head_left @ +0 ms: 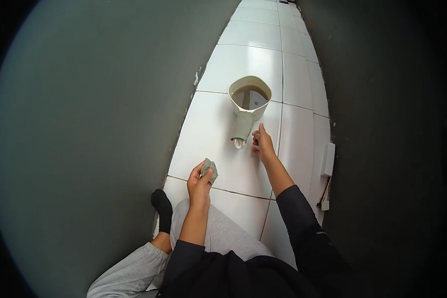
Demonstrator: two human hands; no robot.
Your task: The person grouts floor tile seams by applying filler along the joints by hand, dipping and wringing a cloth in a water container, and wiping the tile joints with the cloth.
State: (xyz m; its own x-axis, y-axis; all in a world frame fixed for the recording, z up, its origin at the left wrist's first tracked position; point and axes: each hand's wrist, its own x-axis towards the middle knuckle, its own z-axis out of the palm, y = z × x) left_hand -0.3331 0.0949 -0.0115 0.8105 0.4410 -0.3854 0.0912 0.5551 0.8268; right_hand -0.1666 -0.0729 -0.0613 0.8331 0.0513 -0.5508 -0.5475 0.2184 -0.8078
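Note:
A white water dipper (266,105) stands on the tiles ahead of me, with murky brownish liquid (243,98) inside. A grey-green wrap (242,126), cloth or paper, goes around its handle, and the white handle end (239,143) sticks out towards me. My left hand (199,180) pinches a crumpled grey-green piece of similar material (209,170), nearer to me and left of the dipper. My right hand (264,141) is just right of the handle, apart from it, thumb raised and fingers curled. Whatever is between those fingers is too small to make out.
Glossy white tiles (248,32) run away from me between dark grey walls (109,99) (377,124). A white box-like fixture (328,159) with cables is at the right wall. My black-socked foot (162,208) rests by the left wall.

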